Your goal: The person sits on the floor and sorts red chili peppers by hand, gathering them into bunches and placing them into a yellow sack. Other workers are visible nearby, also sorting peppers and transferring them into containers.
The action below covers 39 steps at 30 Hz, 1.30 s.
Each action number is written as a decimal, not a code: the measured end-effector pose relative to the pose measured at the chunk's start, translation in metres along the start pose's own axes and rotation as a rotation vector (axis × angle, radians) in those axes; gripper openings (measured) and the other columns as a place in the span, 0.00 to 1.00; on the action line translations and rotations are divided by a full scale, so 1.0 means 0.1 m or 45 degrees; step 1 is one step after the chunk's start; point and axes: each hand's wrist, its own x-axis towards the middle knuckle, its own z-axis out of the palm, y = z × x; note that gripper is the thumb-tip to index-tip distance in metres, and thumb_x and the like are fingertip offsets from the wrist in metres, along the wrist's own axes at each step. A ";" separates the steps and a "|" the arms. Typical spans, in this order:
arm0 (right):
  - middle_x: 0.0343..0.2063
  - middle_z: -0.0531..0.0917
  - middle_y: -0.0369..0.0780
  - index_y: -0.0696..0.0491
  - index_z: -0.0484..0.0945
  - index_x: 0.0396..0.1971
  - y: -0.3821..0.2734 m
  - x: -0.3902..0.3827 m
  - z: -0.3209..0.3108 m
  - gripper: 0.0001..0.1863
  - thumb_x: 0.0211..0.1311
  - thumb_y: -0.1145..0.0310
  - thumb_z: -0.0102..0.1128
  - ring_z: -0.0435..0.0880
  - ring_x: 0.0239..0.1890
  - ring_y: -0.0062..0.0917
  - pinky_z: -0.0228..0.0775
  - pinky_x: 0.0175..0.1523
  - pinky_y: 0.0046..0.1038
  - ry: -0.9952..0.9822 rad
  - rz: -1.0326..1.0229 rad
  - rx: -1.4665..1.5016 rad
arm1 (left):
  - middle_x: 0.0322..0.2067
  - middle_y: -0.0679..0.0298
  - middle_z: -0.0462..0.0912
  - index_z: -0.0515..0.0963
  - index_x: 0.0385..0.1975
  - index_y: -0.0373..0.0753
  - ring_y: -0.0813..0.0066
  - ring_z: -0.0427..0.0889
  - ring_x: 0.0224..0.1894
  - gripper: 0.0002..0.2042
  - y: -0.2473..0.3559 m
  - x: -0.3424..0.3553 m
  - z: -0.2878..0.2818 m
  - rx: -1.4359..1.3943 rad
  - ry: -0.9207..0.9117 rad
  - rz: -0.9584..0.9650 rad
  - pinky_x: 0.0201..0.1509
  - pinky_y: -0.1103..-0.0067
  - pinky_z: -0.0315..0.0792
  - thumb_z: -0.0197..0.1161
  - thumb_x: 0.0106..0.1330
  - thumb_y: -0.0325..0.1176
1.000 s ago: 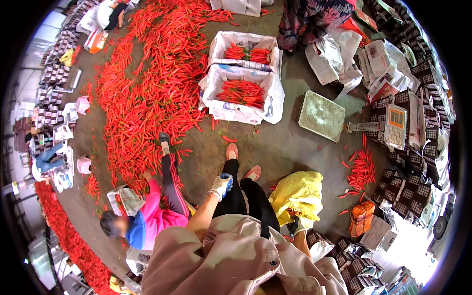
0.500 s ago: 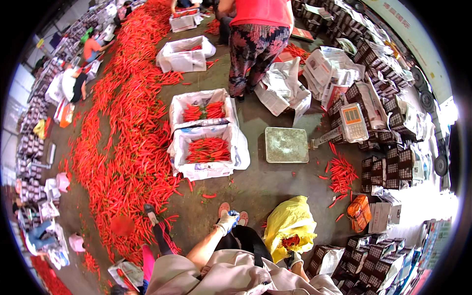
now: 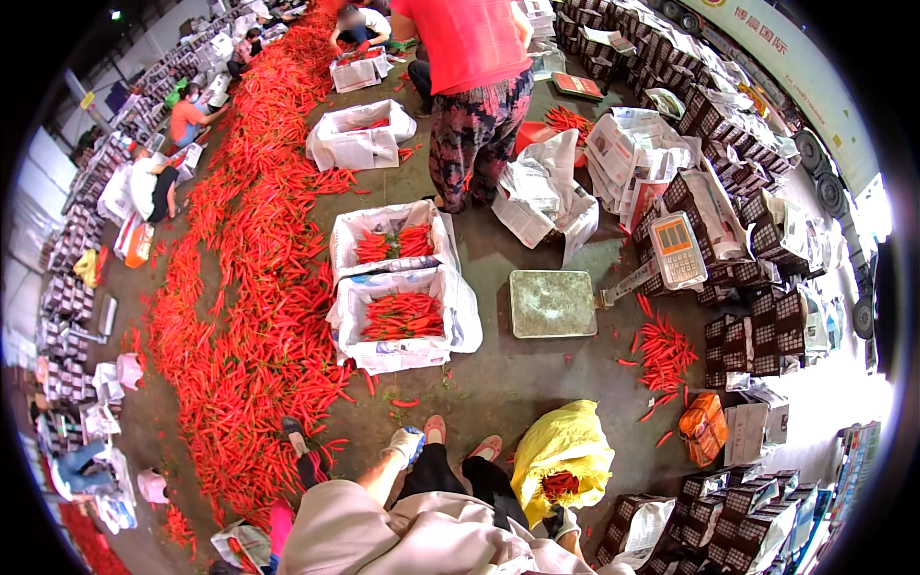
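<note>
My left hand (image 3: 406, 443), in a white glove with blue on the fingers, hangs in front of my left leg. Its fingers look curled in, and nothing shows in them. On the other side, my gloved right hand (image 3: 567, 523) grips the near edge of a yellow woven sack (image 3: 565, 436); the sack partly hides its fingers. Some red chillies (image 3: 562, 484) show in the sack's mouth. Ahead of me, two newspaper-lined crates (image 3: 407, 356) stand one behind the other, each with chillies inside. To their right lies a flat platform scale (image 3: 553, 304) with a display (image 3: 678, 251).
A long heap of red chillies (image 3: 259, 383) covers the floor to my left. Ahead, a person in a red top (image 3: 470, 48) stands beside paper-lined crates. Dark crates (image 3: 757, 335) are stacked along the right, near an orange bag (image 3: 701, 427). Other people sit beyond the heap.
My left hand has swung left, and my feet are now apart. The scale and crates sit lower in view. The person in the red top has shifted left.
</note>
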 end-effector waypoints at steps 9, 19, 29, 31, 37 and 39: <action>0.19 0.74 0.40 0.53 0.74 0.24 -0.21 0.02 0.01 0.03 0.50 0.71 0.57 0.76 0.22 0.34 0.72 0.25 0.36 -0.051 -0.036 -0.033 | 0.19 0.71 0.74 0.74 0.27 0.43 0.80 0.70 0.17 0.03 -0.10 0.07 0.93 -0.203 -0.465 0.073 0.18 0.82 0.66 0.57 0.62 0.30; 0.21 0.75 0.41 0.53 0.74 0.26 0.13 -0.01 0.20 0.05 0.49 0.70 0.57 0.77 0.25 0.36 0.73 0.27 0.39 -0.121 0.018 -0.067 | 0.24 0.70 0.77 0.75 0.40 0.35 0.83 0.70 0.23 0.18 -0.25 0.38 1.49 0.419 -0.171 0.704 0.27 0.85 0.65 0.65 0.58 0.42; 0.35 0.76 0.43 0.51 0.72 0.36 0.32 0.38 -0.47 0.09 0.55 0.67 0.48 0.75 0.33 0.41 0.71 0.34 0.47 -0.003 0.117 0.355 | 0.58 0.44 0.63 0.52 0.63 0.36 0.50 0.64 0.60 0.53 0.29 -0.56 2.66 1.357 -0.359 0.497 0.61 0.65 0.61 0.69 0.41 0.61; 0.43 0.80 0.41 0.50 0.73 0.47 0.37 0.17 -0.27 0.19 0.58 0.61 0.42 0.77 0.44 0.40 0.72 0.44 0.45 0.025 0.128 0.418 | 0.52 0.50 0.73 0.60 0.60 0.40 0.52 0.73 0.53 0.44 -0.10 -0.18 2.73 1.425 -0.238 0.427 0.56 0.64 0.66 0.70 0.45 0.54; 0.47 0.78 0.39 0.49 0.71 0.49 0.03 -0.16 -0.11 0.22 0.59 0.56 0.41 0.76 0.47 0.39 0.69 0.49 0.44 -0.096 -0.011 0.683 | 0.32 0.60 0.80 0.75 0.41 0.44 0.63 0.79 0.34 0.11 -0.32 0.24 3.20 1.085 -0.184 0.261 0.34 0.70 0.71 0.51 0.63 0.38; 0.48 0.77 0.39 0.49 0.71 0.51 -0.01 -0.18 -0.03 0.23 0.59 0.54 0.41 0.75 0.48 0.39 0.68 0.51 0.44 -0.184 -0.056 0.719 | 0.31 0.57 0.79 0.75 0.34 0.41 0.61 0.78 0.34 0.11 -0.40 0.46 3.22 0.403 -0.078 0.366 0.34 0.71 0.69 0.51 0.61 0.40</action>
